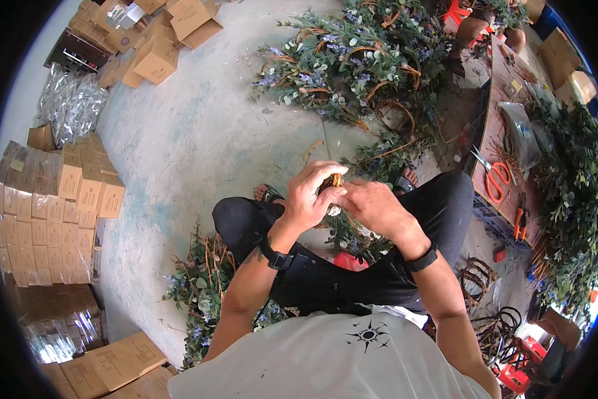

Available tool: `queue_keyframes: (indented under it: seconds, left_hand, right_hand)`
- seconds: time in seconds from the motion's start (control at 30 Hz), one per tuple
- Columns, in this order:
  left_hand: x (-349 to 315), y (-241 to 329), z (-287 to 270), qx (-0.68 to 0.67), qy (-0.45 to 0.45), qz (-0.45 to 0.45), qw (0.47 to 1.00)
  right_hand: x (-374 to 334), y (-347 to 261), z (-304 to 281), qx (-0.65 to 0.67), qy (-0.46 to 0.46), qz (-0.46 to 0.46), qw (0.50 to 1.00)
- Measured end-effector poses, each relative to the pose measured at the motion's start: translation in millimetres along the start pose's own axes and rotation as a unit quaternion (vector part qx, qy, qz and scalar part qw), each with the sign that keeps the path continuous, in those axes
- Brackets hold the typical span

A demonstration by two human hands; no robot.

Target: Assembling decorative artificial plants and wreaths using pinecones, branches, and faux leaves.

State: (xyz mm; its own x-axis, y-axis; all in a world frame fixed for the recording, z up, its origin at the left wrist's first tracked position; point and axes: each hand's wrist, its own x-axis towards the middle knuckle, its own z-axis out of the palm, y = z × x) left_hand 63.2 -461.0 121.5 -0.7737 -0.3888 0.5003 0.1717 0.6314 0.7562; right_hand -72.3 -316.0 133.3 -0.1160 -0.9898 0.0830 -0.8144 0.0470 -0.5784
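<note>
Over my lap, both hands meet around a small brown, twisted twig piece point(337, 180), seen nearly end-on and mostly covered by fingers. My left hand point(309, 196) is closed around it, thumb on the near side. Closed from the other side, my right hand point(377, 207) pinches at the same piece with bent fingers; its fingertips are partly hidden. A pale bit point(333, 210) shows just below the thumbs. Beneath the hands, between my legs, lies a sprig of green foliage point(347, 241). I cannot make out how it joins the held piece.
Wreaths with purple flowers point(359, 63) pile up ahead. On the right, a low table point(485, 143) bears orange-handled scissors point(496, 181), pliers point(520, 218) and greenery point(568, 173). Twig rings point(477, 279) lie at lower right. Carton stacks point(46, 219) stand left; another person's arm point(472, 30) shows far right.
</note>
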Motion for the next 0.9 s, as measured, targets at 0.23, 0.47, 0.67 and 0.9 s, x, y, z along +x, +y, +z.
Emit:
queue_keyframes:
  seconds: [0.23, 0.47, 0.67, 0.9]
  left_hand:
    - [5.3, 7.5, 0.4, 0.028, 0.025, 0.032, 0.999]
    - [5.7, -0.5, 9.3, 0.022, 0.04, 0.038, 0.998]
    - [-17.6, -7.3, -12.0, 0.057, 0.049, -0.094, 0.993]
    - [5.6, 10.6, 1.1, 0.057, -0.007, -0.043, 0.997]
  right_hand:
    - [-10.3, -22.7, -29.2, 0.178, 0.177, -0.021, 0.968]
    - [4.6, -25.0, -16.5, 0.131, 0.232, -0.017, 0.964]
    - [24.8, -31.9, -8.5, 0.102, 0.177, -0.037, 0.978]
    - [10.7, -28.9, -9.9, 0.117, 0.235, 0.008, 0.965]
